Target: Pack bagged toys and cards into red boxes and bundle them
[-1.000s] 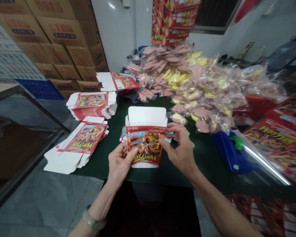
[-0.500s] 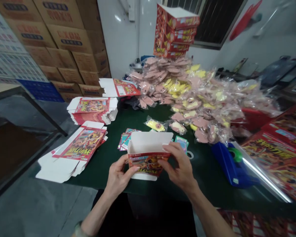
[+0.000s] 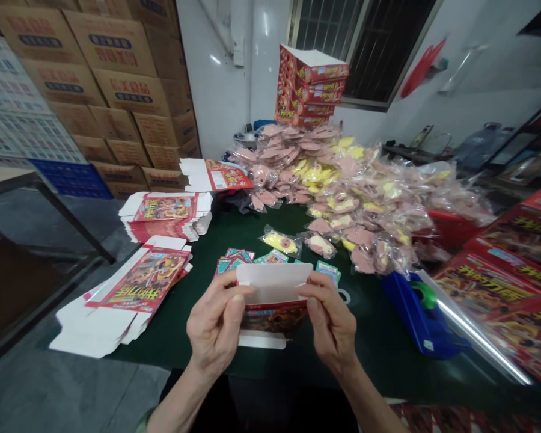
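Observation:
Both my hands hold a folded cardboard box (image 3: 273,288) with a red printed outside and a white inner side, just above the dark green table (image 3: 379,355). My left hand (image 3: 216,319) pinches its left end, and my right hand (image 3: 331,319) pinches its right end. The white side faces up, and most of the print is hidden. Beyond the box lie small printed cards (image 3: 233,262), and a plastic-wrapped yellow item (image 3: 282,242) sits a little farther on.
Flat printed box blanks (image 3: 142,282) lie left, with another stack (image 3: 166,207) behind. A large heap of plastic-wrapped pink and yellow items (image 3: 342,192) fills the back. A blue tape dispenser (image 3: 419,316) and red printed boxes (image 3: 487,282) lie right.
The box has tilted over, so its white side now faces up and less of its print shows. My hands have drawn closer to me, and the whole view has shifted as my head moved.

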A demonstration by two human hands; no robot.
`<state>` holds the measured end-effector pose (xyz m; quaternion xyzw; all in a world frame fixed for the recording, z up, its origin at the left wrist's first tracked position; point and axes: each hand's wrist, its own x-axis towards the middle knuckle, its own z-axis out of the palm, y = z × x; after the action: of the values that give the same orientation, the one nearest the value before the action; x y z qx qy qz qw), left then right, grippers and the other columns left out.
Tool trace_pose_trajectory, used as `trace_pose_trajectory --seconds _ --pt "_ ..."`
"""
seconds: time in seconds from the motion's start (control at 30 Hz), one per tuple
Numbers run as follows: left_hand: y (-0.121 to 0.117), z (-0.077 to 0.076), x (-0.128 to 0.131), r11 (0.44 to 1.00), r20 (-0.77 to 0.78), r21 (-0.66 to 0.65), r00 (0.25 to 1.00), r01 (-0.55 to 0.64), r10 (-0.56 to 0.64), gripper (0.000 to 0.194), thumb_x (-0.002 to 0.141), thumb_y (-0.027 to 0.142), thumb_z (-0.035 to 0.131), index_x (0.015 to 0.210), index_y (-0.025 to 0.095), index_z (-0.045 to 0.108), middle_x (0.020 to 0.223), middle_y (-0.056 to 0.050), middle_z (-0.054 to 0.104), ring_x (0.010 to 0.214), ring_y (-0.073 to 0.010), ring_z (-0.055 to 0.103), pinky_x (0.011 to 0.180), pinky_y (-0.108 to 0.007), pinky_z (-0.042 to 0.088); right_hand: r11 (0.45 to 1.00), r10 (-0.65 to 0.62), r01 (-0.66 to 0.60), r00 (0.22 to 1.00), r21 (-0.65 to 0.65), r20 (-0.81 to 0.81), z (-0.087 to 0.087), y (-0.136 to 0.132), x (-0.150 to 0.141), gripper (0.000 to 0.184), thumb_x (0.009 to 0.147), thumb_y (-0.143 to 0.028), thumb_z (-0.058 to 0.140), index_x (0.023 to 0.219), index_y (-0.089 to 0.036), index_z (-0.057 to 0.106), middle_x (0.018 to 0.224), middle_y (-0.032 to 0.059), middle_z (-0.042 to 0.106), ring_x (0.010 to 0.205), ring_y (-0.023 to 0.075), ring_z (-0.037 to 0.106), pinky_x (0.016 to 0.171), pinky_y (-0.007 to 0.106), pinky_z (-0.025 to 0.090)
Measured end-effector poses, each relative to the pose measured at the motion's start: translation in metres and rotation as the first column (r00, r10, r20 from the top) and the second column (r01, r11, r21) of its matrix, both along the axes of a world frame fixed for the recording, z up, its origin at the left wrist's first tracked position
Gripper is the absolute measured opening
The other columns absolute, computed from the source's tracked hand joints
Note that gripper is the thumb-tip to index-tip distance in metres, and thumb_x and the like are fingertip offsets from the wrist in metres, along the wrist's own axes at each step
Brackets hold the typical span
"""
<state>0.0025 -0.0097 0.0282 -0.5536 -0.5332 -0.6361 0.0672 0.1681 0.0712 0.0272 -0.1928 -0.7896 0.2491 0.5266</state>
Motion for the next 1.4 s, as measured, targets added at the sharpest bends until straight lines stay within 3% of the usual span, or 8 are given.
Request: trace_pose_trajectory --seconds 0.17,0.3,0.43,0.63,0.87,0.97,1.2,1.4 --pt "0.008 -0.011 0.013 0.992 0.356 -0.063 0.931 0.107 -0.078 0.008 0.084 0.021 0.054 0.090 0.019 0.059 0.079 -0.002 0.063 0.069 -0.0116 0.060 0.060 -0.020 0.048 0.983 0.031 -0.025 0.999 -0.181 0.027 -0.005 0.005 0.006 0.019 0.092 -0.018 0.038 0.107 -0.024 0.048 0.092 0.0040 0.056 0.082 0.0145 0.059 0.067 0.024 0.049" --pt "0.015 -0.014 0.016 0.969 0.599 -0.002 0.776 0.248 -0.197 0.031 0.084 0.027 0.055 0.113 0.021 0.046 0.083 -0.002 0.065 0.065 -0.0120 0.062 0.058 -0.020 0.050 0.994 0.014 -0.009 0.999 -0.112 0.046 -0.012 0.009 0.008 0.021 0.091 -0.018 0.039 0.108 -0.025 0.049 0.098 0.0054 0.057 0.089 0.0161 0.059 0.073 0.027 0.050" --pt "0.011 -0.008 0.012 0.965 0.497 -0.084 0.850 0.250 -0.177 0.020 0.085 0.025 0.052 0.101 0.018 0.061 0.093 -0.007 0.068 0.080 -0.0176 0.066 0.067 -0.025 0.053 0.999 -0.003 0.005 1.000 -0.040 0.029 -0.016 0.009 0.004 0.019 0.090 -0.015 0.039 0.101 -0.023 0.053 0.095 0.0057 0.060 0.092 0.0181 0.059 0.078 0.030 0.049" --pt "0.003 0.000 0.014 0.970 0.261 -0.033 0.939 0.243 -0.226 0.026 0.086 0.011 0.046 0.087 0.021 0.069 0.100 -0.005 0.069 0.091 -0.0185 0.066 0.082 -0.034 0.053 0.980 -0.022 0.006 0.997 -0.198 -0.077 -0.012 0.001 0.002 0.026 0.090 -0.019 0.041 0.115 -0.024 0.045 0.102 0.0064 0.061 0.090 0.0168 0.062 0.073 0.028 0.051" --pt "-0.004 0.001 0.011 0.950 0.184 -0.042 0.937 0.310 -0.297 0.033 0.085 0.006 0.044 0.094 0.024 0.070 0.106 -0.004 0.068 0.096 -0.0178 0.065 0.083 -0.031 0.053 0.851 0.342 -0.316 0.940 -0.420 -0.014 0.008 0.009 0.022 0.037 0.090 -0.045 0.042 0.114 -0.021 0.056 0.102 0.0077 0.066 0.089 0.0212 0.064 0.072 0.030 0.052" --pt "-0.006 0.000 0.010 0.946 0.180 -0.067 0.936 0.318 -0.302 0.034 0.085 0.006 0.045 0.096 0.025 0.070 0.110 -0.003 0.066 0.100 -0.0174 0.063 0.087 -0.029 0.051 0.836 0.282 -0.266 0.959 -0.481 -0.040 0.012 0.011 0.022 0.036 0.087 -0.049 0.047 0.098 -0.019 0.063 0.086 0.0054 0.068 0.076 0.0187 0.064 0.064 0.026 0.051" --pt "-0.006 -0.001 0.004 0.917 0.233 -0.103 0.906 0.385 -0.354 0.035 0.086 0.008 0.044 0.097 0.028 0.070 0.110 -0.002 0.064 0.103 -0.0166 0.060 0.087 -0.028 0.049 0.810 0.283 -0.283 0.956 -0.513 -0.081 0.016 0.004 0.018 0.029 0.088 -0.042 0.050 0.109 -0.023 0.057 0.092 0.0017 0.066 0.082 0.0147 0.063 0.070 0.022 0.050" --pt "-0.009 0.001 0.000 0.786 0.406 -0.050 0.732 0.616 -0.547 0.031 0.088 0.029 0.042 0.103 0.019 0.068 0.118 -0.012 0.059 0.111 -0.0282 0.053 0.091 -0.041 0.046 0.917 0.219 -0.172 0.971 -0.359 0.094 0.019 -0.002 0.024 0.022 0.092 -0.029 0.045 0.107 -0.021 0.059 0.098 0.0023 0.065 0.084 0.0124 0.060 0.070 0.019 0.048"
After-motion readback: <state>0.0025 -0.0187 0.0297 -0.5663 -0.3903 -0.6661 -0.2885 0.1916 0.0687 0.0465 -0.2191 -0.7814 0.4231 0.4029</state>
